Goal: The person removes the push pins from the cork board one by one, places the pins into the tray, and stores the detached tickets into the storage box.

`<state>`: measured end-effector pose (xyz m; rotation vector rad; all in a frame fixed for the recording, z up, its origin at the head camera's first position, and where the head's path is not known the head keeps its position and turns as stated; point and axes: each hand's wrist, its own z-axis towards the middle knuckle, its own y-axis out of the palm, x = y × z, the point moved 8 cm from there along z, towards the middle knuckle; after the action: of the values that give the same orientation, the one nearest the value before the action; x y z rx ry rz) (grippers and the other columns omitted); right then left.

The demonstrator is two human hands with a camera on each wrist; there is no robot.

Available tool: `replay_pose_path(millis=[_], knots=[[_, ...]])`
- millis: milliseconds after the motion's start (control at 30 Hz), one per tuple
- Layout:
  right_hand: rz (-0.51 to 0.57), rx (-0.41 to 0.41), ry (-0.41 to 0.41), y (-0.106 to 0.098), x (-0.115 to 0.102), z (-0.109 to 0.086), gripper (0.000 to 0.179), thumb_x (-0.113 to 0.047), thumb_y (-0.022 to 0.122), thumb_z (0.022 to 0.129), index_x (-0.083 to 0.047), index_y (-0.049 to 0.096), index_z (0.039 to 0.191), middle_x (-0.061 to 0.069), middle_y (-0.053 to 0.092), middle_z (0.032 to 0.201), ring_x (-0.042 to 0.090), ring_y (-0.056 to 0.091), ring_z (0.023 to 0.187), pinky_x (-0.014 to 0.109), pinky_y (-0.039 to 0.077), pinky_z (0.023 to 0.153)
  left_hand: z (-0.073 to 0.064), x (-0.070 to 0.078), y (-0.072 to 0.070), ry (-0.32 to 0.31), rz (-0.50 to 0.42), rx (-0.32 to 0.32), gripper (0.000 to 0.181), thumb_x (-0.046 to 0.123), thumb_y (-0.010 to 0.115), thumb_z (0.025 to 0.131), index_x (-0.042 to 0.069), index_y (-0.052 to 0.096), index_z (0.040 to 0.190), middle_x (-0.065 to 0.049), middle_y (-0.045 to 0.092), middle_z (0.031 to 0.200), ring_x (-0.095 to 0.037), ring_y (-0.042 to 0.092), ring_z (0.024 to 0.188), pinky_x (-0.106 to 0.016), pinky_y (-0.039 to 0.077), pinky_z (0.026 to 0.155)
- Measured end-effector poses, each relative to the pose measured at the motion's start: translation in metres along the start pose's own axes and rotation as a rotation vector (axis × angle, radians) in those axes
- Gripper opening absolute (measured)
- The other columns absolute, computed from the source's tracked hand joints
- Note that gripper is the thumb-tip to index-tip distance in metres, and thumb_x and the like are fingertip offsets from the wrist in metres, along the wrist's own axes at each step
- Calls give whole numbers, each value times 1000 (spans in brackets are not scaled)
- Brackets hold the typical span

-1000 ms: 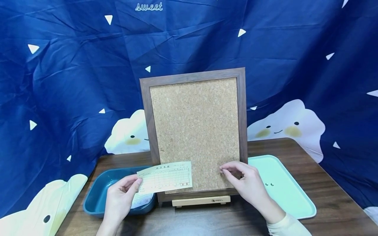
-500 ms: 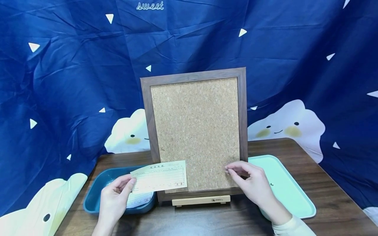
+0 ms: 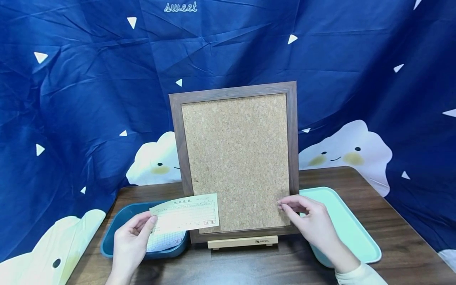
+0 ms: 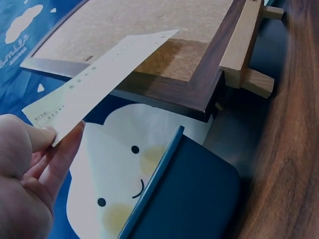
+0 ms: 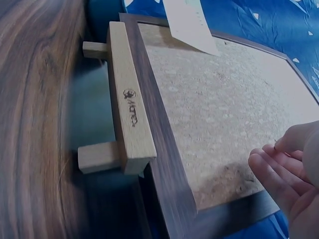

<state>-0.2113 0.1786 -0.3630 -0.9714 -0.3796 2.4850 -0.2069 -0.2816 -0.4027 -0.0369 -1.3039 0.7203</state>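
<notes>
My left hand (image 3: 131,237) pinches a pale printed paper slip (image 3: 187,213) by its left end, between thumb and fingers. The slip's right part stands in front of the lower left of a framed cork board (image 3: 238,158); in the left wrist view the slip (image 4: 99,79) tilts away from the board's face. Near the board's lower right edge, my right hand (image 3: 315,221) holds thumb and fingertips together on a tiny pin (image 5: 275,143), mostly hidden by the fingers. No paper is fixed to the cork.
The board leans on a wooden easel ledge (image 3: 243,242). At left, a blue bin (image 3: 117,237) holds more printed slips (image 3: 165,241). A mint tray (image 3: 352,233) lies at right, partly behind my right hand. A blue cloth (image 3: 228,47) hangs behind the table.
My left hand has moved left with the slip, uncovering more cork. My right hand has shifted right, now covering the small dark bits seen on the tray earlier.
</notes>
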Motion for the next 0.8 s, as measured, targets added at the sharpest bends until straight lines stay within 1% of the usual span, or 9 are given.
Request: replay_pose_path(millis=[100, 233, 433, 600, 800], knots=[[-3, 1, 15, -3, 2, -1, 29, 19, 78, 85, -6, 80, 100, 6, 83, 90, -10, 74, 85, 8, 57, 79, -1, -2, -3, 3, 10, 4, 17, 13, 77, 102, 5, 81, 116, -14, 83, 108, 10, 70, 86, -7, 55, 75], [-4, 0, 33, -5, 4, -2, 27, 17, 78, 86, -6, 80, 100, 7, 83, 91, -11, 73, 85, 8, 57, 77, -2, -7, -7, -2, 21, 10, 18, 14, 77, 102, 4, 81, 117, -16, 83, 110, 12, 70, 88, -6, 54, 75], [0, 3, 41, -10, 6, -4, 29, 18, 78, 86, -7, 80, 101, 8, 83, 91, -10, 74, 85, 8, 57, 78, -2, -13, -11, -25, 30, 12, 21, 16, 77, 102, 3, 80, 118, -15, 83, 109, 12, 69, 87, -7, 55, 73], [0, 13, 34, -14, 7, -4, 29, 19, 78, 86, -6, 80, 101, 11, 83, 91, -9, 75, 84, 8, 57, 78, -3, -13, -14, -35, 31, 16, 23, 17, 77, 102, 2, 80, 119, -15, 82, 108, 12, 68, 86, -7, 55, 73], [3, 34, 31, -20, 8, -5, 30, 21, 77, 85, -4, 80, 101, 12, 83, 91, -10, 74, 84, 8, 57, 78, -2, -12, -17, -15, 49, 35, 23, 17, 77, 102, 2, 80, 119, -15, 83, 106, 11, 68, 84, -7, 54, 71]])
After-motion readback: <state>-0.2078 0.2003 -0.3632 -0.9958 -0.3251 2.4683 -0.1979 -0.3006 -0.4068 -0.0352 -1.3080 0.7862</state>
